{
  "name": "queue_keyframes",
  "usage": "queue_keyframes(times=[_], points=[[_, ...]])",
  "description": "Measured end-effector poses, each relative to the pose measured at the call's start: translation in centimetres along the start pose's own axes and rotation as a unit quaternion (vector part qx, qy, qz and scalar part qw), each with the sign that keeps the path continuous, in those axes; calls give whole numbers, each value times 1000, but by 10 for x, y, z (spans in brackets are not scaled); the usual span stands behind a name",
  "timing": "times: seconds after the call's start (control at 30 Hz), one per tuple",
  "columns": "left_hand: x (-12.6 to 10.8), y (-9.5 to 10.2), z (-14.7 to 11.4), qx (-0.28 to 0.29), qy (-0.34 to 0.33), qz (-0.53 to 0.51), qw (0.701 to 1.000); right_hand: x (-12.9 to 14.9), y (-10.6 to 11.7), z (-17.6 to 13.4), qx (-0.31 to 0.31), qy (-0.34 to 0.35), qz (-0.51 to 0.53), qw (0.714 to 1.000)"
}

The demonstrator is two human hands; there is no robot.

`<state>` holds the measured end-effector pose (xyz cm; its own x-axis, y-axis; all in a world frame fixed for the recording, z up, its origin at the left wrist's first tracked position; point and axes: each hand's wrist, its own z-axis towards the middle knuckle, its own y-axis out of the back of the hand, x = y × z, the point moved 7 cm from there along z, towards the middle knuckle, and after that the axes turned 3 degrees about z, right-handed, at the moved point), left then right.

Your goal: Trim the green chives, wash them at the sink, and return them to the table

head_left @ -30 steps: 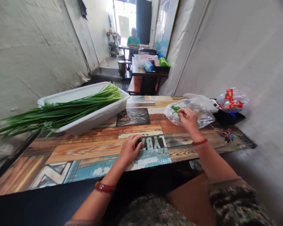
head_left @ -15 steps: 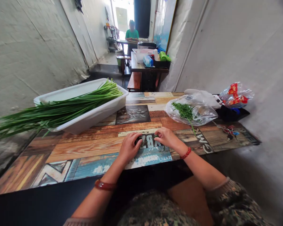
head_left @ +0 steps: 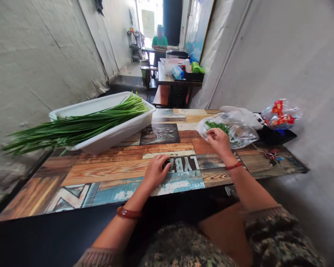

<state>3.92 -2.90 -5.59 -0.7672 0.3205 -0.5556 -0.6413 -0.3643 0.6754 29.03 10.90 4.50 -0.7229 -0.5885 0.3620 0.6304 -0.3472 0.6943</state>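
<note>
My left hand [head_left: 156,171] rests low over the table [head_left: 105,171], with its fingers curved and the thumb apart from them. The dark gap between them shows no clear object. My right hand [head_left: 219,142] is at the near edge of a clear plastic bag [head_left: 246,138], its fingertips pinched together in front of leafy greens [head_left: 221,127]. Whether a sprig is between those fingertips cannot be made out. The greens lie in and on the open bag. A small green scrap [head_left: 195,172] lies on the tabletop between my hands.
At left, a white plastic tub [head_left: 114,138] holds long garlic chives [head_left: 100,124] that hang over its end. A red-and-clear plastic package [head_left: 280,114], a black item [head_left: 275,135] and keys [head_left: 271,155] lie at right. A person [head_left: 159,41] sits at a far table.
My right hand has moved right and forward, from beside my left hand to the bag of greens. My left hand keeps nearly the same pose. The view has shifted slightly.
</note>
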Motion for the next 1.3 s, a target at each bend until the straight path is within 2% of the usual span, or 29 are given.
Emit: queue_keyframes(times=[0.07, 0.17, 0.23, 0.33, 0.43, 0.6, 0.7, 0.8, 0.87, 0.93, 1.03, 1.1, 1.2, 1.3], points=[[1, 0, 1, -3, -1, -1, 1000, -24, 15, 12, -11, -9, -38, 999], [2, -2, 3, 0, -5, -3, 1000, -32, 11, 4, 54, -3, -29, 998], [2, -2, 3, 5, -6, -2, 1000, -18, -5, -17, 145, 9, 39, 989], [2, -3, 3, 9, -3, 1, 1000, 19, -29, -60, 294, 29, 147, 944], [1, -3, 3, 11, -7, 6, 1000, 49, -35, -92, 350, 55, 171, 919], [0, -5, 3, 12, -14, 20, 1000, 72, -36, -119, 314, 107, 123, 935], [0, -5, 2, 11, -13, 22, 1000, 69, -29, -113, 238, 113, 91, 960], [0, -5, 2, 14, -11, 21, 1000, 46, 1, -76, 89, 72, 83, 990], [0, -4, 2, 12, -7, 21, 1000, 21, 23, -42, -2, 43, 57, 997], [0, -3, 3, 12, -4, 22, 1000, -4, 36, -9, -40, 17, 11, 999], [0, -2, 5, 13, -5, 21, 1000, -26, 32, 15, 5, -23, -62, 998], [1, -1, 6, 11, -7, 22, 1000, -18, 17, 7, 48, -12, -74, 996], [4, -1, 9, 9, -15, 25, 1000, 31, -21, -33, 121, 97, 10, 988], [7, -3, 11, 14, -18, 27, 999, 81, -60, -81, 205, 207, 101, 951]])
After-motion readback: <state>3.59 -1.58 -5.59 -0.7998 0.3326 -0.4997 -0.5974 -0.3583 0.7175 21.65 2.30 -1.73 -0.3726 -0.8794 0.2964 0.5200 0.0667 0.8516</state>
